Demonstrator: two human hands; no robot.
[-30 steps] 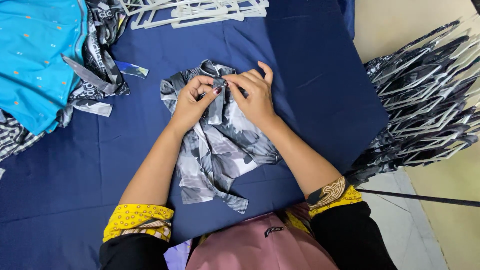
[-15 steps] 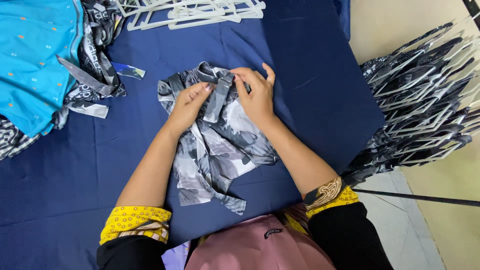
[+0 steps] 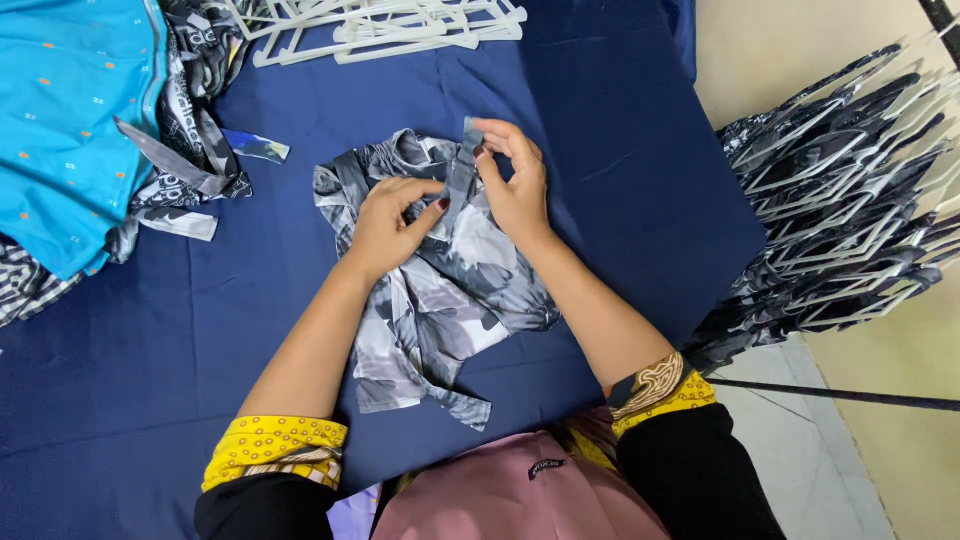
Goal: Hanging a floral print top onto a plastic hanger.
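The turquoise cloth [image 3: 70, 110] and white hangers [image 3: 380, 25] run off the frame's edges.

Bright, even overhead light, soft faint shadows under both forearms on the navy-covered bench [image 3: 620, 150], no harsh glare, colours vivid, centre sharp, slight softness on the moving fingers [image 3: 500, 135], mild wide-angle stretch toward the edges and corners

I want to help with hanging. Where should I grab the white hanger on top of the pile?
Probably by a long straight bar of a white hanger, coming from the near edge of the pile. The bars there lie flat and exposed above the blue cloth, with no fabric covering them.
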